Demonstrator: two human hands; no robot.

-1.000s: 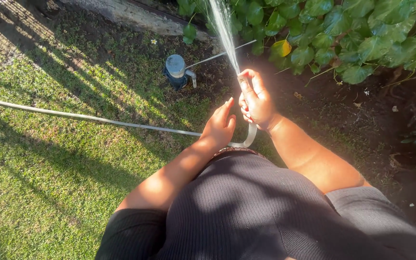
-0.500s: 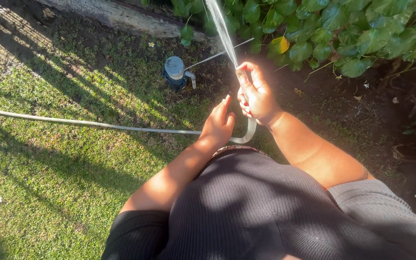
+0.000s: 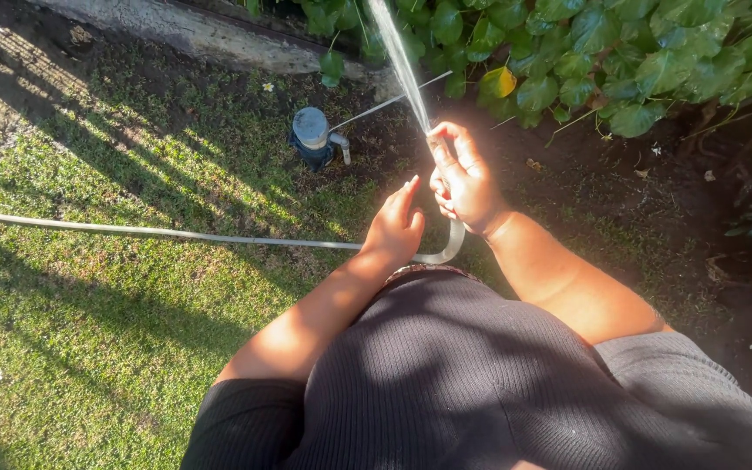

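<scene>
A pale garden hose (image 3: 158, 232) runs across the grass from the left edge and curves up into my right hand (image 3: 463, 183), which grips its end. A jet of water (image 3: 398, 52) shoots from that hand up toward the leafy bushes (image 3: 585, 61). My left hand (image 3: 398, 224) rests on the hose just below and left of the right hand, fingers loosely curled over it. My dark ribbed top fills the lower middle of the view.
A short capped pipe fitting (image 3: 313, 137) stands in the soil just left of the hands. A concrete kerb (image 3: 193, 30) runs along the top left. Bare dark soil (image 3: 672, 218) lies to the right, sunlit grass (image 3: 89, 331) to the left.
The hands and water jet keep nearly the same pose; the view has shifted slightly, with the bushes sitting a little higher in the frame.
</scene>
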